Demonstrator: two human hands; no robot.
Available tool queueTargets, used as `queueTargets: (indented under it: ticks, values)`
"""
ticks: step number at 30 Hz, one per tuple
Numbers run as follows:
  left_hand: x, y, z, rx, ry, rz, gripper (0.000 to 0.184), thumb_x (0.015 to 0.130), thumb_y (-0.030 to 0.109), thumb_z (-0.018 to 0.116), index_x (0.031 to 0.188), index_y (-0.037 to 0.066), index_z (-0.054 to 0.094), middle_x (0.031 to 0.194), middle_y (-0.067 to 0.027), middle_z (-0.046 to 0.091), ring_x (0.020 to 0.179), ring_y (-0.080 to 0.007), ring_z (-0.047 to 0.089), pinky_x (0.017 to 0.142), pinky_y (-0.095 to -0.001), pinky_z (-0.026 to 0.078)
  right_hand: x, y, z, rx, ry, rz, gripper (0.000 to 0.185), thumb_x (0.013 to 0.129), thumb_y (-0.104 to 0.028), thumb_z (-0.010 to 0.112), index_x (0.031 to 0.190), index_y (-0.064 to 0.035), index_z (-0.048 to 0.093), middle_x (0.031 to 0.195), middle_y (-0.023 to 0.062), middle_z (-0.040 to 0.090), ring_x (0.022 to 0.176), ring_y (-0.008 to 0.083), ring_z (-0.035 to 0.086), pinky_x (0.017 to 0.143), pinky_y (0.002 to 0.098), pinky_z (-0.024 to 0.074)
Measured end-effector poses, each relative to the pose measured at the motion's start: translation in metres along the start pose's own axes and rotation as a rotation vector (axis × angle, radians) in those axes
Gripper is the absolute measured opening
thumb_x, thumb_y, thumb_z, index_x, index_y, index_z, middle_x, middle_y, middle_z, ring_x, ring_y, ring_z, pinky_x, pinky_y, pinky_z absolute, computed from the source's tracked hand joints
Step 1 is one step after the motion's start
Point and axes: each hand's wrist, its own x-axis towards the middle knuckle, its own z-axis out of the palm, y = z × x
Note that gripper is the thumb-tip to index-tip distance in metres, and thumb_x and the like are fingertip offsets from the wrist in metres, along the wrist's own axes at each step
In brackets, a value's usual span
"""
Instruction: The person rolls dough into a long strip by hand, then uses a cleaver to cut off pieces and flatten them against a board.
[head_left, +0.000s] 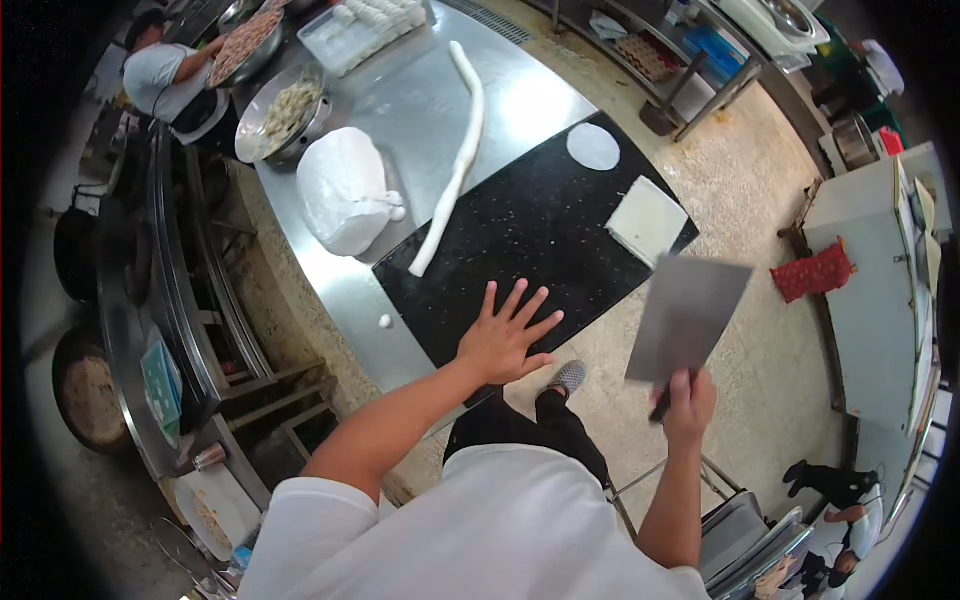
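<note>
The head view is showing a steel counter carrying a black board. A big white dough lump is sitting on the steel beside the board. A long dough rope is stretching from the steel onto the board. The right hand is gripping a cleaver by its handle, beyond the board's edge. The left hand is spreading its fingers at the board's near side; contact is staying unclear. Stacked square sheets are lying near the board's right corner, a white disc near them.
</note>
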Motion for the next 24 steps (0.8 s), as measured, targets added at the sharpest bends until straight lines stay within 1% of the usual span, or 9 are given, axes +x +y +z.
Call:
queueTargets:
  ticks: [2,7,12,13,15,16,19,21,24]
  values:
    - [0.016,0.000,-0.001,-0.005,0.007,0.049,0.073,0.098,0.071,0.039,0.159,0.032,0.037,0.170,-0.0119,0.020,0.157,-0.0412,0.010,0.120,-0.0706,0.002,0.062,0.026,0.029,0.103,0.187,-0.034,0.030,0.106,-0.032,0.053,0.100,-0.0027,0.059,0.068,0.0034,0.060,0.052,0.0109,0.055,0.049,0.0295,0.0447]
    - [0.034,0.004,-0.011,-0.009,-0.038,-0.023,0.074,0.100,0.067,0.041,0.161,0.027,0.033,0.170,-0.0126,0.019,0.158,-0.0365,0.012,0.125,-0.0609,0.004,0.122,0.065,0.053,0.342,0.062,0.675,0.029,0.107,-0.030,0.051,0.090,-0.0064,0.054,0.063,0.0028,0.055,0.048,0.0132,0.053,0.045,0.0313,0.0437]
    - [0.032,-0.006,-0.016,-0.455,0.124,-0.107,0.077,0.097,0.064,0.050,0.162,0.027,0.030,0.170,-0.0126,0.021,0.158,-0.0364,0.013,0.125,-0.0606,0.005,0.031,0.070,0.054,-0.084,-0.367,0.581,0.032,0.104,-0.037,0.058,0.103,-0.0056,0.061,0.068,0.0037,0.056,0.052,0.0128,0.055,0.045,0.0302,0.0440]
    - [0.025,-0.008,-0.018,-0.316,0.099,0.085,0.078,0.096,0.064,0.050,0.162,0.027,0.031,0.169,-0.0127,0.022,0.157,-0.0365,0.014,0.125,-0.0607,0.005,0.012,0.042,0.063,-0.163,-0.533,0.640,0.033,0.102,-0.036,0.060,0.107,-0.0029,0.062,0.072,0.0081,0.061,0.060,0.0193,0.061,0.054,0.0358,0.0501]
    - [0.002,-0.008,-0.003,-0.115,-0.051,0.327,0.076,0.094,0.067,0.052,0.157,0.026,0.042,0.167,-0.0101,0.029,0.157,-0.0351,0.017,0.124,-0.0615,0.003,-0.031,0.053,0.088,-0.336,-0.738,0.315,0.035,0.096,-0.032,0.065,0.107,0.0005,0.066,0.093,0.0280,0.070,0.094,0.0449,0.068,0.087,0.0504,0.0517]
    - [-0.006,-0.006,0.000,-0.122,-0.059,0.334,0.076,0.094,0.067,0.052,0.157,0.026,0.042,0.167,-0.0101,0.029,0.157,-0.0351,0.017,0.124,-0.0615,0.003,-0.049,0.082,0.106,-0.337,-0.689,0.310,0.035,0.094,-0.034,0.067,0.105,-0.0007,0.069,0.096,0.0287,0.070,0.096,0.0472,0.068,0.088,0.0506,0.0519]
    - [-0.004,-0.008,0.002,-0.056,-0.021,0.315,0.074,0.090,0.071,0.053,0.150,0.027,0.054,0.162,-0.0028,0.041,0.156,-0.0310,0.020,0.124,-0.0620,0.004,-0.031,0.094,0.110,-0.347,-0.764,0.325,0.039,0.092,-0.037,0.071,0.105,-0.0006,0.069,0.095,0.0254,0.072,0.089,0.0440,0.070,0.083,0.0479,0.0531]
    - [-0.001,-0.006,0.004,-0.069,-0.025,0.291,0.075,0.090,0.071,0.053,0.151,0.026,0.052,0.162,-0.0036,0.040,0.156,-0.0312,0.020,0.123,-0.0619,0.005,0.010,0.066,0.102,-0.350,-0.905,0.510,0.042,0.091,-0.041,0.073,0.102,-0.0009,0.071,0.098,0.0247,0.072,0.092,0.0384,0.071,0.083,0.0445,0.0532]
    - [0.033,-0.018,-0.007,-0.047,0.007,0.220,0.076,0.092,0.070,0.051,0.153,0.025,0.049,0.165,-0.0058,0.035,0.156,-0.0318,0.021,0.123,-0.0617,0.005,0.038,0.067,0.100,-0.327,-0.821,0.456,0.042,0.092,-0.039,0.072,0.105,-0.0001,0.069,0.101,0.0246,0.072,0.096,0.0383,0.070,0.085,0.0461,0.0528]
